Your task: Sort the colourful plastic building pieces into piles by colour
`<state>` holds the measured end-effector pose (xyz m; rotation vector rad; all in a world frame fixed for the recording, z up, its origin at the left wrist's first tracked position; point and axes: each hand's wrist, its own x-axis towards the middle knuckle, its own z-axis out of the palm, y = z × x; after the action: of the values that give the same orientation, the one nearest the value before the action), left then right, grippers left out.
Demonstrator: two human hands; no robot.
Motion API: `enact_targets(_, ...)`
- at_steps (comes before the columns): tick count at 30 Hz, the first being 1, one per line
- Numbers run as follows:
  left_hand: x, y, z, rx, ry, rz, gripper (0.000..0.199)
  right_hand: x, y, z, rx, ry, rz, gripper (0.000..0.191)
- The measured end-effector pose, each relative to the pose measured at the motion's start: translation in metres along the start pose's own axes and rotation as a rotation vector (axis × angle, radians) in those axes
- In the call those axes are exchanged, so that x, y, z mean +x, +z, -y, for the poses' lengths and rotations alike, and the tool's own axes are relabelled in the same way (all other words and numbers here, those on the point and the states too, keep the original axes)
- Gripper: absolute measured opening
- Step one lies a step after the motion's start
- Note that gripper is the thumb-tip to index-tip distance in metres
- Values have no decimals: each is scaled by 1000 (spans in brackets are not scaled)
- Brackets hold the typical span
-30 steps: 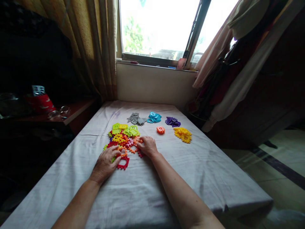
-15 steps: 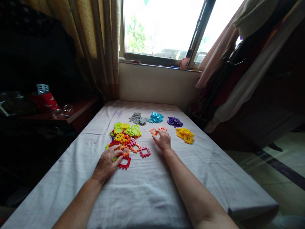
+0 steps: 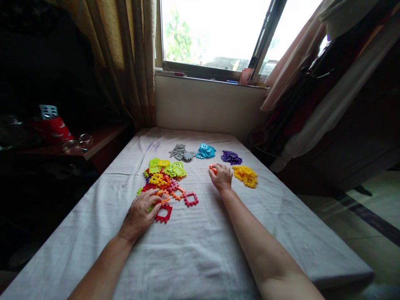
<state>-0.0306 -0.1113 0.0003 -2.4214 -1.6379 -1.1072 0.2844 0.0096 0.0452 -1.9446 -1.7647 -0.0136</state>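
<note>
Beyond the middle of the cloth-covered bed, my right hand (image 3: pixel 222 177) has its fingers curled on orange interlocking building pieces (image 3: pixel 213 168), largely hidden beneath them. My left hand (image 3: pixel 144 209) rests at the near side of a mixed pile of interlocking pieces (image 3: pixel 159 180), thumb and fingers apart, with an orange square frame (image 3: pixel 163 196) and a bit of green by its fingertips. Just in front of that thumb lies a red square frame (image 3: pixel 163 213). A pinkish-red frame (image 3: pixel 191 199) and another orange frame (image 3: pixel 178 193) lie right of the pile.
Sorted heaps in grey (image 3: pixel 182 153), blue (image 3: pixel 206 151), purple (image 3: pixel 231 157) and yellow (image 3: pixel 245 176) form an arc at the back and right. A dark side table (image 3: pixel 103 139) with glasses (image 3: pixel 78 143) stands left. Clothes (image 3: pixel 308 125) hang at right.
My right hand has shifted slightly right, and the orange piece that lay left of the other is now gathered under its fingers. My left hand stays in place.
</note>
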Motion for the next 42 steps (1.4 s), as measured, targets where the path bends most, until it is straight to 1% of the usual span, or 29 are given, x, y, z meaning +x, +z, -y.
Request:
enact_targets(2,1,-1,-2,-10,0,0,26,-22,4,15,83,-119,51,25)
enact_targets(4,2,-1,-3,-18,5,-5,26,-46,6,33,151,-223,157,23)
enact_targets(7,3,-2,-3,-24,15,-15,25,-76,6,59,168,-342,248,33)
enact_targets(9,2,-1,-2,-27,20,-21,25,-87,6,71,131,-404,270,35)
enact_targets(12,2,2,0,-26,23,-31,25,-92,7,78,105,-425,281,28)
enact_targets(15,2,2,1,-20,19,-36,26,-90,9,74,152,-455,250,26)
enact_targets(17,2,2,0,-19,17,-28,27,-88,9,68,194,-462,199,27)
enact_targets(19,2,1,0,-21,15,-17,27,-84,8,59,226,-429,124,27)
enact_targets(21,3,0,0,-24,10,-14,28,-78,7,45,232,-345,37,26)
enact_targets(24,3,0,0,-22,13,-23,29,-66,4,20,176,-133,-42,28)
enact_targets(26,3,1,0,-16,23,-27,29,-57,2,4,114,25,-38,29)
enact_targets(28,3,1,0,-12,39,-27,30,-47,-1,-9,54,143,-5,30)
enact_targets(31,4,1,-1,-10,63,-28,31,-36,-5,-21,-2,209,46,32)
enact_targets(34,3,0,-2,-13,62,-21,32,-30,-4,-26,-6,218,53,31)
enact_targets(36,3,-1,-1,-15,57,-11,32,-31,-1,-27,18,213,9,28)
enact_targets(38,3,-1,-1,-17,54,1,33,-36,1,-23,61,174,-52,24)
enact_targets(40,4,-1,-1,-18,52,12,34,-45,3,-15,121,65,-79,22)
enact_targets(42,4,0,-2,-19,60,17,35,-57,5,1,199,-131,-44,20)
